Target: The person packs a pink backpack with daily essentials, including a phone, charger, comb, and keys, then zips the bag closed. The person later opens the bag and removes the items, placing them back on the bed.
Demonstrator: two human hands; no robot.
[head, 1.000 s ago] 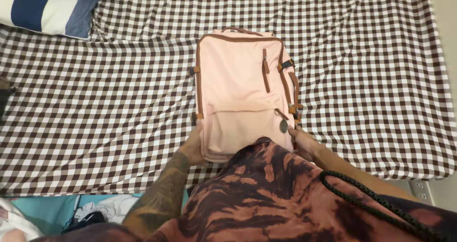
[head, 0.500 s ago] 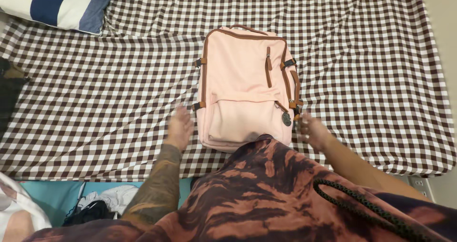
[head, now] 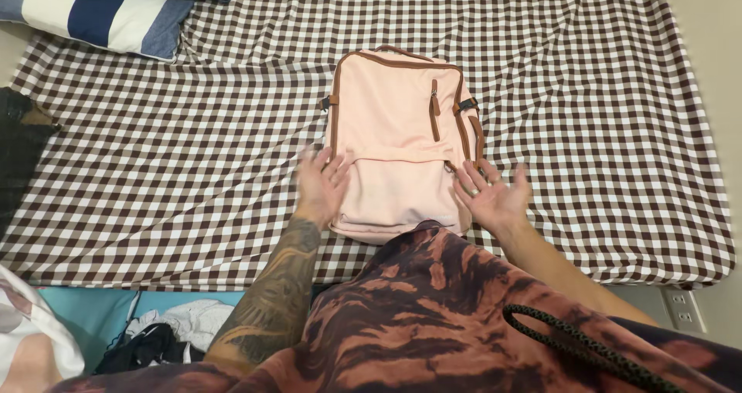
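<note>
The flat pink cloth backpack [head: 394, 142] looked matt and smooth, edged with brown leather-like trim. Under it lay a brown-and-white checked cotton bedsheet [head: 193, 153], soft, matt and slightly wrinkled.

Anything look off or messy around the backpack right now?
Nothing damaged or spilled. The pink backpack lies flat and zipped on the checked sheet, tilted slightly against the check pattern. The sheet is rumpled in folds to its left. The left hand and right hand are open beside it.
</note>
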